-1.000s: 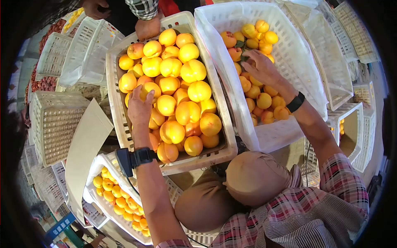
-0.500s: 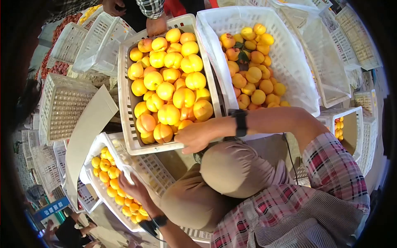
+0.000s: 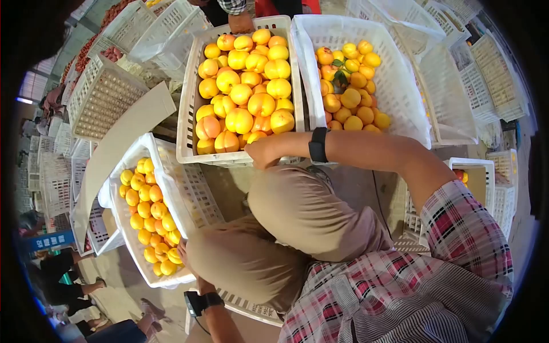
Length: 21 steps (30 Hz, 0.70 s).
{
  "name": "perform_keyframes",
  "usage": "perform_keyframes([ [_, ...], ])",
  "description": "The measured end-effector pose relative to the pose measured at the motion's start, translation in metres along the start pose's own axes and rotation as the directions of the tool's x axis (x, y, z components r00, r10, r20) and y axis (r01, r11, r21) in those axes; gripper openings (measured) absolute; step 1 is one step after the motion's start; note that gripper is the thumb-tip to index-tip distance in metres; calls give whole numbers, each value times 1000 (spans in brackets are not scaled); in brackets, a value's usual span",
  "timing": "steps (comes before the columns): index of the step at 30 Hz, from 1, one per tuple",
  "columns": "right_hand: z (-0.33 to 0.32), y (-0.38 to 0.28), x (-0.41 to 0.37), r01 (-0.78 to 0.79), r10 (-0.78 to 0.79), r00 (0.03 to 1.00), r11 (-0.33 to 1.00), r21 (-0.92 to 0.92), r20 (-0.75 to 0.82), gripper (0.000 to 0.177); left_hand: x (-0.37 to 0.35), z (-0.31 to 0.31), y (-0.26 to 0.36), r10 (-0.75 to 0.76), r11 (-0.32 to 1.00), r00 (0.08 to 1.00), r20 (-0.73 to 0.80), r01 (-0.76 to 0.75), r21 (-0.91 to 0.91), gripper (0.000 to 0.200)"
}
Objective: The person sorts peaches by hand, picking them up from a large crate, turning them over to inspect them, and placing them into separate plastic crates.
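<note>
A white plastic crate (image 3: 184, 134) full of yellow-orange peaches (image 3: 241, 94) stands in front of my knees. My right hand (image 3: 264, 152) has its fingers curled over the near rim of this crate, by the right corner, with peaches just beyond the knuckles. To the left, a lined white crate (image 3: 116, 228) holds smaller yellow peaches (image 3: 153, 209). My left hand (image 3: 193, 264) is low beside its near edge, mostly hidden by my knee, its fingers close to the lowest peaches. Another person's hand (image 3: 241, 23) rests at the far rim of the middle crate.
At right, a crate with a white liner (image 3: 409, 97) holds more peaches (image 3: 357, 94) with some leaves. A bent cardboard sheet (image 3: 128, 123) lies left of the middle crate. White crates (image 3: 103, 97) are stacked around. People's legs (image 3: 86, 286) show at lower left.
The view has shifted, and the middle crate sits straighter and higher in it. My left hand has moved from over the left crate's peaches to its near edge. My right hand stays at the rim.
</note>
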State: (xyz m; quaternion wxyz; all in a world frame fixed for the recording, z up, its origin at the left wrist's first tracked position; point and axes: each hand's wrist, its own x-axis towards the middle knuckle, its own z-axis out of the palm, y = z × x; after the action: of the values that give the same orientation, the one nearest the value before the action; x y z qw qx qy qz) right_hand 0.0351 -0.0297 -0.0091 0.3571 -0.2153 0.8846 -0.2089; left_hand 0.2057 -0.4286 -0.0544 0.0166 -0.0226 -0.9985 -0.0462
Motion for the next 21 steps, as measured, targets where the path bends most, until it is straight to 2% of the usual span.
perform_keyframes([
  [1,-8,-5,1,1,3,993,999,-38,115,49,5,7,-5,1,1000,1000,-21,-2,-12,51],
  [2,-13,-10,4,25,-23,997,999,-23,74,49,8,15,-10,-19,999,999,-32,17,-51,52],
  [3,-11,-11,12,9,-7,995,1000,-20,95,49,3,23,-21,-68,987,997,-24,64,-148,52],
  [4,-10,-11,23,52,-53,993,999,18,102,49,-1,31,-31,-117,964,993,-16,110,-244,52],
  [5,-9,-6,32,88,-94,990,995,54,107,50,2,44,-39,-215,888,977,0,196,-415,52],
  [6,-11,-3,35,83,-102,979,990,112,176,50,8,13,-8,-313,698,942,119,313,-644,49],
  [7,-8,1,43,53,-78,975,991,126,206,50,9,5,-1,-307,686,938,160,334,-647,49],
  [9,-4,8,58,90,-116,941,991,98,317,48,15,6,4,-265,801,961,84,268,-535,49],
  [11,-14,-15,44,-106,87,947,993,43,309,44,15,9,0,-209,891,978,15,197,-409,48],
  [13,-20,-13,50,-96,84,936,995,19,343,40,3,6,13,-169,952,985,-31,155,-263,47],
  [14,-24,-14,49,-93,61,934,993,75,353,38,14,-3,39,-71,953,971,-230,-2,-302,47],
  [15,-17,-17,47,-85,43,950,989,122,310,38,5,7,24,-65,952,972,-226,-8,-306,47],
  [17,-12,-12,48,-89,44,944,988,124,327,35,5,13,3,-144,936,989,-38,123,-331,46],
  [18,-15,-14,47,-81,30,940,987,137,340,35,7,13,4,-70,936,994,-80,38,-350,43],
  [19,-16,-16,47,-72,14,936,986,153,352,34,17,7,19,-203,890,978,-55,160,-427,39],
  [21,-14,-17,45,-64,5,930,987,148,368,34,21,1,22,-123,962,992,-12,116,-248,39],
])
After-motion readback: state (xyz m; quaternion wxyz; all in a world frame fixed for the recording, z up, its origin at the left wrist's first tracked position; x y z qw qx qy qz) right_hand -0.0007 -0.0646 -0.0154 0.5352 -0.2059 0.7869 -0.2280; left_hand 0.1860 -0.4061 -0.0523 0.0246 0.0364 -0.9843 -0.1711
